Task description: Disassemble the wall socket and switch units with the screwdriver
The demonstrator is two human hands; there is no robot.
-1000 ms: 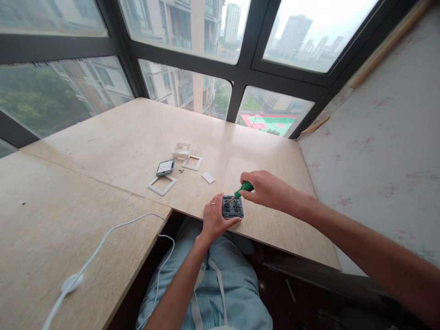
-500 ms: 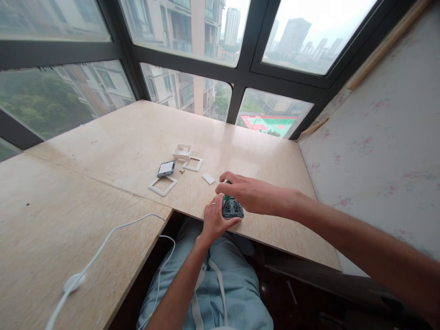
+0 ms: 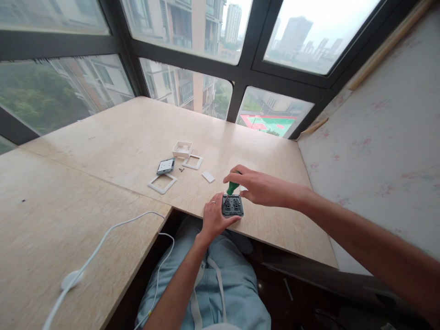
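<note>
At the table's front edge lies a wall switch [image 3: 233, 206], its dark inner side with two mechanisms facing up, in a pale housing. My left hand [image 3: 213, 215] grips it from the left, thumb along the near edge and fingers on the far left side. A green-handled screwdriver [image 3: 232, 187] stands tilted over the switch's left part, its tip near the left edge. My right hand [image 3: 252, 183] has its fingers around the top of that handle. A small white cover plate [image 3: 208, 177] lies just beyond; another white piece is partly hidden under my right hand.
Further left lie a white box [image 3: 182, 149], two white frames [image 3: 162, 184], a grey socket module [image 3: 166, 166] and small screws [image 3: 181, 169]. A white cable [image 3: 113, 233] with a round white disc [image 3: 71, 280] crosses the left tabletop. Windows stand behind, a papered wall right.
My right hand has shifted slightly right and turned, so more of the green handle shows. My left hand stays on the switch. The view has moved a little.
</note>
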